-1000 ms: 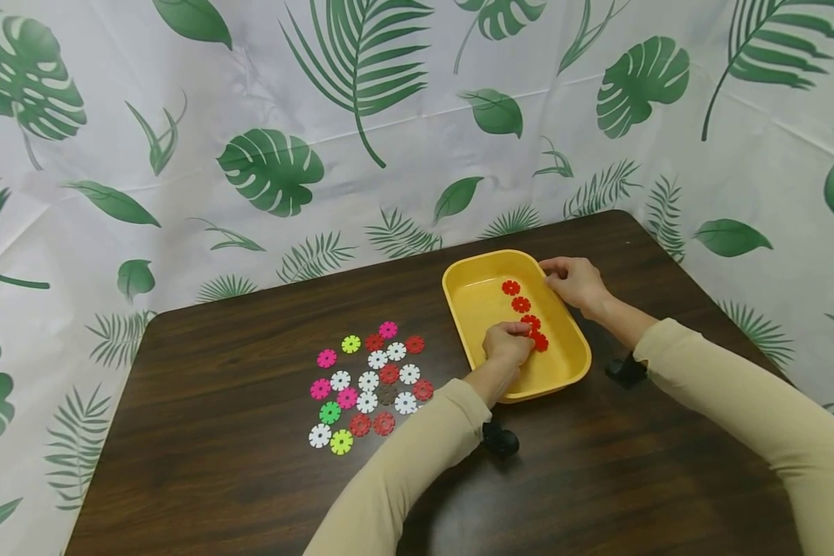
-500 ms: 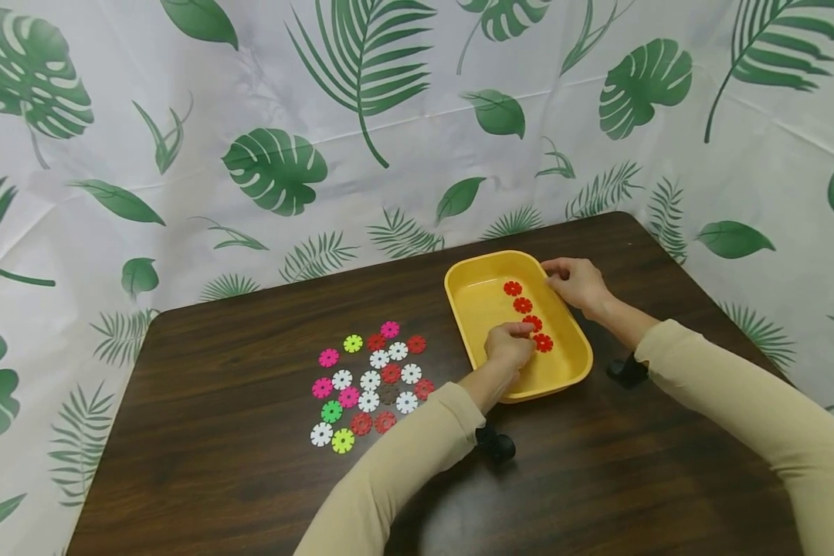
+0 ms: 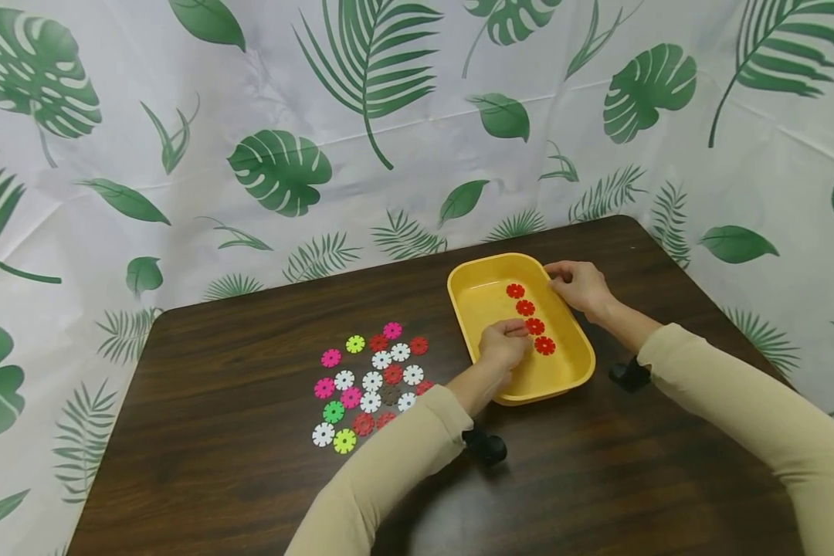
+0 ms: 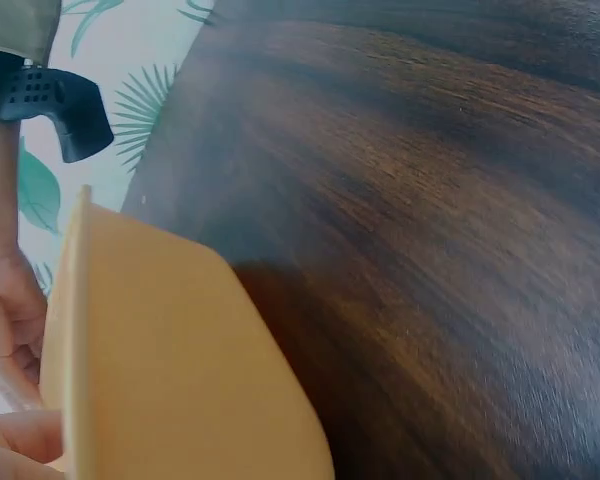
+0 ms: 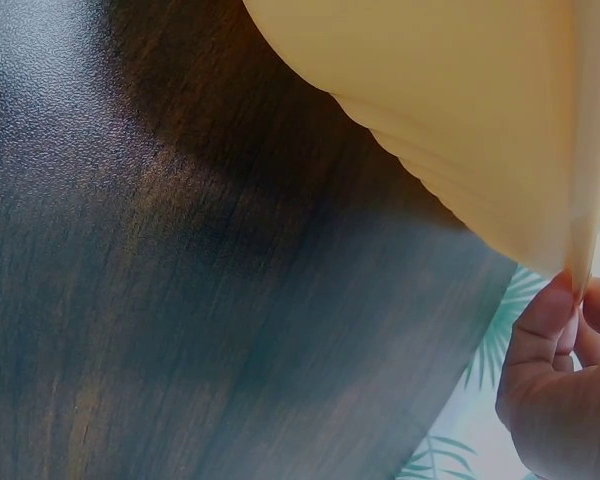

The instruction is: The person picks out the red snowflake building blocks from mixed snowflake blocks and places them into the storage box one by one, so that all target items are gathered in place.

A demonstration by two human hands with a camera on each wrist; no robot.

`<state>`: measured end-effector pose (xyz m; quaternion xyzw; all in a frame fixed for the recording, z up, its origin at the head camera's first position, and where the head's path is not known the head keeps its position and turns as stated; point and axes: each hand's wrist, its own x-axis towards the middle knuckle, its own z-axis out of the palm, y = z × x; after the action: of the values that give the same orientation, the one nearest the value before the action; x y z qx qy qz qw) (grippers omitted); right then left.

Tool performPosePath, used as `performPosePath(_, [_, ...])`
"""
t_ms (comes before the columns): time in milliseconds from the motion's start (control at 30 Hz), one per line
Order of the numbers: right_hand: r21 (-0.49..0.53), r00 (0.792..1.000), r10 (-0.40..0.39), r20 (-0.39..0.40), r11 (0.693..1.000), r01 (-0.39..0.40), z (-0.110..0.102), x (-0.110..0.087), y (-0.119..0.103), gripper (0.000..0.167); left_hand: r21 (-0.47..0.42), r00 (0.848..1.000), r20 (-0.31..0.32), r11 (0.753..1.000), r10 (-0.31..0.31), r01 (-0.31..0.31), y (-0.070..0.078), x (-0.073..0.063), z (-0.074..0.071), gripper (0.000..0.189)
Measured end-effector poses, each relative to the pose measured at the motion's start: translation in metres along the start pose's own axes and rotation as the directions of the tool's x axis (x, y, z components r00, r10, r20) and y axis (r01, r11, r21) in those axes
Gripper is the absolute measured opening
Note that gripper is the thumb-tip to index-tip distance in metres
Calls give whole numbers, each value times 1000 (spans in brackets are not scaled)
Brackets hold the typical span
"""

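Several red notched plastic discs point(image 3: 525, 308) lie in a slanting row inside the yellow tray point(image 3: 463, 315). My left hand point(image 3: 503, 344) reaches over the tray's near-left rim, loosely bent, with its fingertips at the left edge of the row. Nothing shows between those fingers, though the palm side is hidden. In the left wrist view, a bit of its fingers point(image 4: 20, 436) appears beside the tray wall point(image 4: 180, 330). My right hand point(image 3: 581, 288) pinches the tray's far-right rim between thumb and fingers, which the right wrist view shows close up at the rim's corner point(image 5: 578, 240).
Left of the tray, loose notched discs in white point(image 3: 371, 381), pink point(image 3: 324, 388), yellow point(image 3: 344, 441), green point(image 3: 333, 411), red point(image 3: 364, 424) and brown point(image 3: 391, 394) lie scattered on the dark wooden table point(image 3: 236, 463). A leaf-print cloth point(image 3: 417, 185) hangs behind the table.
The left hand has drawn slightly left, away from the nearest red disc, which now lies fully in sight in line with the others. The right hand keeps its hold on the rim.
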<state>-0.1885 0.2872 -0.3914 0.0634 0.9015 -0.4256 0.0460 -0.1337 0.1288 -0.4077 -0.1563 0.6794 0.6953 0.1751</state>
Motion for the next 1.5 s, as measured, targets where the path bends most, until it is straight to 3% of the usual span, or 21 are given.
performPosePath(167, [5,1000,2,5,1000,-2,0,0,0,40,-66,997,82,998,-14,20,6,-3,-14,28])
performPosePath(333, [2,1000,-1,-2,1000,1,-1,0,0,39,-126,978,210,992,15,12,16,-10,-32,32])
performPosePath(467, [-2,1000,6,-1,1000,-6,0,1,-1,39,-142,967,256,990,21,16,23,-15,-48,33])
performPosePath(600, [1,1000,18,10,1000,-18,1,1,-1,40,-145,966,256,989,31,7,28,-17,-70,33])
performPosePath(700, [4,1000,19,10,1000,-19,1,1,-1,40,-158,964,254,987,74,-34,31,-17,-89,34])
performPosePath(933, [7,1000,23,13,1000,-23,1,1,-2,41,-154,963,225,981,151,-118,25,-14,-144,36])
performPosePath(1200, [-5,1000,19,5,1000,-19,1,0,-2,40,-55,986,146,996,82,-74,3,-13,-202,36])
performPosePath(1500, [-9,1000,12,8,1000,-12,1,2,0,40,69,996,67,996,56,-60,-24,-29,-249,37])
